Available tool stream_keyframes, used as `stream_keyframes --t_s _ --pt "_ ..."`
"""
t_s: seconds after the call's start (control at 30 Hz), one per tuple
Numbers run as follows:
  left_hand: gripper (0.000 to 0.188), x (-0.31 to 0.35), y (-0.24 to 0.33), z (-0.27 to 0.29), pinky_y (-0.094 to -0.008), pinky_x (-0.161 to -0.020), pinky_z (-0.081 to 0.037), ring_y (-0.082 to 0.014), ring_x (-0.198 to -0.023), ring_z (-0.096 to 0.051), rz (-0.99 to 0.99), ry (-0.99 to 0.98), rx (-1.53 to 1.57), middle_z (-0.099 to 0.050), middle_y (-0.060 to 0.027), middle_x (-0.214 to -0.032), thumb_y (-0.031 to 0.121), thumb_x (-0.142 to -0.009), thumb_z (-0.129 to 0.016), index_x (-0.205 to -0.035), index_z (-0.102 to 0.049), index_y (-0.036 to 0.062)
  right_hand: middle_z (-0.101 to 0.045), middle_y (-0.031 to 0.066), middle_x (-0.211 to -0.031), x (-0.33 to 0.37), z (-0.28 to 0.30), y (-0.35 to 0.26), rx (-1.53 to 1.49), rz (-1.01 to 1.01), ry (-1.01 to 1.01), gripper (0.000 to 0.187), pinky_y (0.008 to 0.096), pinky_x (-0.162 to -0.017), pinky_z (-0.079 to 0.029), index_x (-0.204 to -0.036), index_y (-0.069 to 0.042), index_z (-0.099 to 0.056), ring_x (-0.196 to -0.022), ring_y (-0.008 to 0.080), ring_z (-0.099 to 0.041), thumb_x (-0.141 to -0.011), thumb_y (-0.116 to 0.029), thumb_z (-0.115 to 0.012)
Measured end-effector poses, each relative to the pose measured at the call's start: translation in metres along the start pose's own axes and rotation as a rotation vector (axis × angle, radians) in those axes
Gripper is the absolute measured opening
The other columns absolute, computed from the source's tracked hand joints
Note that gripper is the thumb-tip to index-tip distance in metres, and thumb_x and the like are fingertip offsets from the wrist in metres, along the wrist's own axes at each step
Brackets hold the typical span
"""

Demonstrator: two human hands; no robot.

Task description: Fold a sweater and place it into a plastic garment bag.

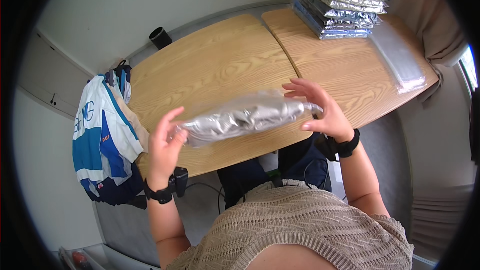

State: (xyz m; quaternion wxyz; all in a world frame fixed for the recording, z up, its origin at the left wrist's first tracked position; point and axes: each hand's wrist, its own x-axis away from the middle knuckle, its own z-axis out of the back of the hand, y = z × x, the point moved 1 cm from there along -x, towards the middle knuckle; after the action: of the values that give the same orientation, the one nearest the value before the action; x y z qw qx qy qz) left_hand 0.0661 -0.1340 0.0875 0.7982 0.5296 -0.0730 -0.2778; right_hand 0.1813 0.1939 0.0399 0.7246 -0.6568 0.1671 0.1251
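Between my hands, above the table, a folded grey garment in a clear plastic bag is held up, slightly blurred. It lies nearly edge-on, its right end a little higher. My left hand pinches the bag's left end between thumb and fingers. At the other end, my right hand has its thumb below and its fingers above, loosely around the end of the bag. A black strap with a small dark device circles each wrist.
Bagged folded garments are stacked at the far right of the wooden table. Flat clear plastic bags lie beside them. White and blue clothing hangs at the left edge. A black bin stands beyond the table.
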Motion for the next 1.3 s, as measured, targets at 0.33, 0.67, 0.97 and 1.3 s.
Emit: stream_keyframes --t_s 0.33,0.67,0.97,1.3 --pt "0.068 -0.036 -0.06 0.0 -0.0296 -0.091 -0.042 -0.0162 -0.103 -0.054 -0.108 0.017 0.369 -0.056 -0.0084 -0.115 0.03 -0.076 -0.076 -0.127 -0.043 -0.001 -0.064 0.0106 -0.104 -0.03 -0.006 0.026 0.468 -0.215 0.133 0.056 0.031 -0.075 -0.046 -0.119 -0.005 -0.057 -0.086 0.0205 -0.058 -0.073 -0.028 -0.079" --pt "0.051 -0.029 -0.089 -0.014 -0.0294 -0.095 -0.039 -0.0156 -0.107 -0.052 0.002 0.026 0.151 -0.055 -0.0086 -0.118 0.014 -0.084 -0.069 -0.125 -0.042 -0.0025 -0.064 0.0164 -0.102 -0.028 -0.015 0.036 0.52 -0.127 0.156 0.053 0.0339 -0.076 -0.048 -0.117 -0.001 -0.055 -0.09 0.0268 -0.061 -0.076 -0.028 -0.076" --pt "0.036 -0.049 -0.055 0.013 -0.0251 -0.085 -0.044 -0.0115 -0.094 -0.055 0.063 -0.16 0.003 -0.059 -0.0066 -0.106 0.02 -0.09 -0.062 -0.115 -0.05 -0.0025 -0.065 0.0133 -0.086 -0.039 -0.009 0.003 0.339 -0.36 0.019 0.041 0.0327 -0.071 -0.048 -0.103 0.005 -0.058 -0.079 0.0212 -0.061 -0.083 -0.028 -0.071" --pt "0.057 -0.037 -0.098 -0.023 -0.0314 -0.065 -0.052 -0.0183 -0.078 -0.061 0.636 -0.313 -0.241 -0.062 -0.0117 -0.092 0.05 -0.084 -0.062 -0.106 -0.052 -0.002 -0.062 0.0133 -0.093 -0.03 -0.002 0.052 0.341 -1.014 -0.178 0.058 0.0298 -0.076 -0.049 -0.11 0.005 -0.056 -0.083 0.0194 -0.059 -0.083 -0.046 -0.066"
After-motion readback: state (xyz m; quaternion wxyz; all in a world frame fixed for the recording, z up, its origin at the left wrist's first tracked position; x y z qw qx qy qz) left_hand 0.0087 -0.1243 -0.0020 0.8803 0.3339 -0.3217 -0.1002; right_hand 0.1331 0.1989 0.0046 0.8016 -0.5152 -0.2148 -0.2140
